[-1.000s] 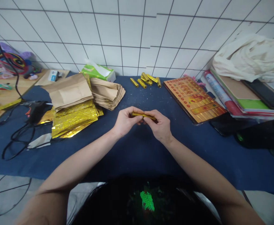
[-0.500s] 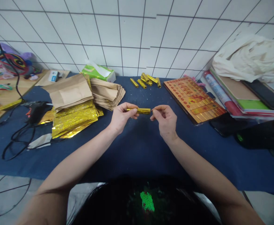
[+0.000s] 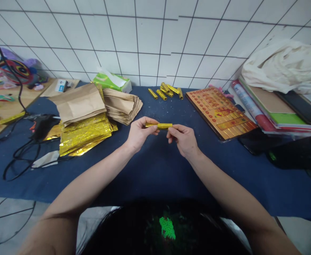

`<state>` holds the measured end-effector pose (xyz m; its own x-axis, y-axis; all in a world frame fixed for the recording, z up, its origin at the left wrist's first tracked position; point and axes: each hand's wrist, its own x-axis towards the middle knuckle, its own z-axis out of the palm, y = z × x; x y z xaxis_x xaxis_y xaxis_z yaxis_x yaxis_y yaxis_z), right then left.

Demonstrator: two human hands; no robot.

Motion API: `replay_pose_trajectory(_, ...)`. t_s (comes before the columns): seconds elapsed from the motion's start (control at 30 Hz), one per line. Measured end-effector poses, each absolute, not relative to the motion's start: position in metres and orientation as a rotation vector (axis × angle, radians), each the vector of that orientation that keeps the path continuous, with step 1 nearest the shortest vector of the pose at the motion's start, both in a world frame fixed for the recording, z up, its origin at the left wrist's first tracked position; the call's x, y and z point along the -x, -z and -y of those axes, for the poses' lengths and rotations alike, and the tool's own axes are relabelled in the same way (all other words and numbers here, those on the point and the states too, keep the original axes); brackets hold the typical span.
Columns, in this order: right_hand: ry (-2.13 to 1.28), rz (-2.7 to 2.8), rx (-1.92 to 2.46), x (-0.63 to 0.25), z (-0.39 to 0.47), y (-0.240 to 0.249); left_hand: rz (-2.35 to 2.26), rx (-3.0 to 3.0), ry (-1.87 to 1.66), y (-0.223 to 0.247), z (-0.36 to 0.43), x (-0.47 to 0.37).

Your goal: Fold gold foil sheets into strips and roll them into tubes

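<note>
A narrow roll of shiny gold foil paper (image 3: 165,125) lies level between my two hands, above the dark blue tablecloth (image 3: 158,170). My left hand (image 3: 142,132) is closed on its left part, thumb in front. At the right end, the thumb and fingers of my right hand (image 3: 181,137) are pinched on the tip of the roll. Beyond my hands, several similar gold rolls (image 3: 167,90) lie in a loose group near the wall. To the left are stacked gold foil sheets (image 3: 85,136), partly covered by brown paper pieces (image 3: 78,102).
More folded brown paper (image 3: 122,104) and a green tissue pack (image 3: 111,81) stand behind left. A black glue gun (image 3: 42,125) with a looping cord lies far left. Rightward are an orange-gold printed box (image 3: 219,111), a dark phone-like object (image 3: 256,141), and stacked books under white cloth (image 3: 283,65).
My right hand has moved slightly left, from just off the roll's right end to pinching it. My left hand keeps its hold, with the roll shifted very slightly right.
</note>
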<state>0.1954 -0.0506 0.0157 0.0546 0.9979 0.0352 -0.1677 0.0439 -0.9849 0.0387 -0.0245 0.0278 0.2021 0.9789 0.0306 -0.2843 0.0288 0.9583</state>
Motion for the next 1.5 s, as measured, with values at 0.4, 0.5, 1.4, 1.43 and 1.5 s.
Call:
replay_pose_trajectory(0.4, -1.140, 1.058, 1.090, -0.197, 0.049, -0.012, -0.891, -0.996, -1.258, -0.028, 0.023, -0.038)
replay_pose_trajectory(0.5, -1.026, 1.102, 1.114, -0.198, 0.049, -0.011, -0.987, -0.950, -1.254, -0.029, 0.020, -0.036)
replay_pose_trajectory(1.4, -0.954, 1.004, 1.055, -0.195, 0.047, -0.001, -0.937, -0.797, -1.108, -0.032, 0.020, -0.035)
replay_pose_trajectory(1.43, -0.971, 1.005, 1.050, -0.195, 0.046, 0.000, -0.940, -0.808, -1.109, -0.032, 0.020, -0.035)
replay_pose_trajectory(1.5, -0.999, 1.004, 1.045, -0.195, 0.046, 0.001, -0.940, -0.826, -1.112, -0.032, 0.021, -0.035)
